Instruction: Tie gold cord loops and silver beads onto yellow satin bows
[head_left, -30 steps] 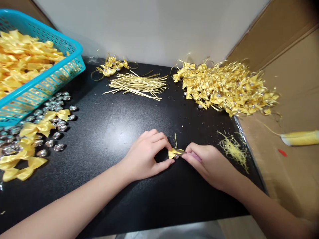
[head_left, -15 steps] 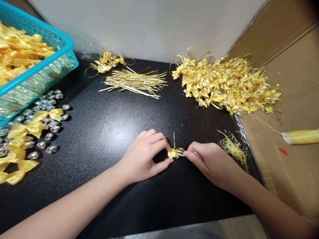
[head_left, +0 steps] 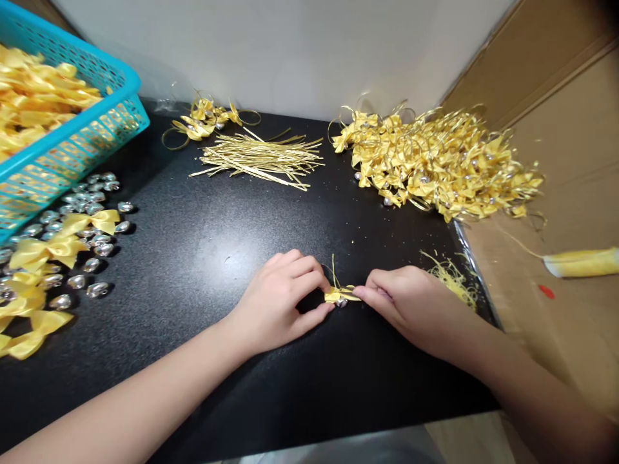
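Low over the black table, my left hand (head_left: pixel 290 299) pinches the left side of a small yellow bow (head_left: pixel 333 295) between thumb and fingers. A silver bell (head_left: pixel 341 301) sits at the bow's middle, and thin yellow thread ends (head_left: pixel 334 270) stick up from it. My right hand (head_left: pixel 403 299) is closed at the bow's right side; a small purplish thing shows between its fingers, mostly hidden, too small to name.
Black table (head_left: pixel 232 212) bears gold ties (head_left: pixel 261 160), a small cluster of bows (head_left: pixel 203 119), a large heap of belled bows (head_left: pixel 435 164), thread scraps (head_left: pixel 454 280), loose bells (head_left: pixel 97 290) and bows (head_left: pixel 48 251). A blue basket (head_left: pixel 106 103) of bows stands left; a yellow spool (head_left: pixel 583 263) lies right.
My right hand has turned slightly and covers more of the thread scraps. The thread ends at the bow have shifted a little left, and two now show apart.
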The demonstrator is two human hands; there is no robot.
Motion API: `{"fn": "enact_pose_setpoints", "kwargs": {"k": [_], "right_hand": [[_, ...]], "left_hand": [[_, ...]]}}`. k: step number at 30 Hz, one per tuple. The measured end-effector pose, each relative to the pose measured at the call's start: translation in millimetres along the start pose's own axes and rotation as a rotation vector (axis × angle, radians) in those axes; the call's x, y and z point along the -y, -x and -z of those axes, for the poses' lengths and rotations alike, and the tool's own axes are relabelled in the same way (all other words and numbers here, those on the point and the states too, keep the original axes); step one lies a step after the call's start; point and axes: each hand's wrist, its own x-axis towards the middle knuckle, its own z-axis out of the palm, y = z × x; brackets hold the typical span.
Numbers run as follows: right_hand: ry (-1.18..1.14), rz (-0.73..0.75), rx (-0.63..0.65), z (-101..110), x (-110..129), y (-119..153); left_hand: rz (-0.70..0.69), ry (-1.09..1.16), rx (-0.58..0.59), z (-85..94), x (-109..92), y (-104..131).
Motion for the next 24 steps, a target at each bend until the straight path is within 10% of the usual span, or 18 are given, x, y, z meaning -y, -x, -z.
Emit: {"fn": "enact_pose_setpoints", "kwargs": {"k": [11, 24], "right_hand": [[0.215, 0.163, -0.044, 1, 2, -5], [0.084, -0.031, 0.154, 20, 9, -23]], "left_hand": [[-0.024, 0.009, -0.038, -1.1, 1, 0], [-0.036, 0.003, -0.068, -2.4, 3, 2]]}}
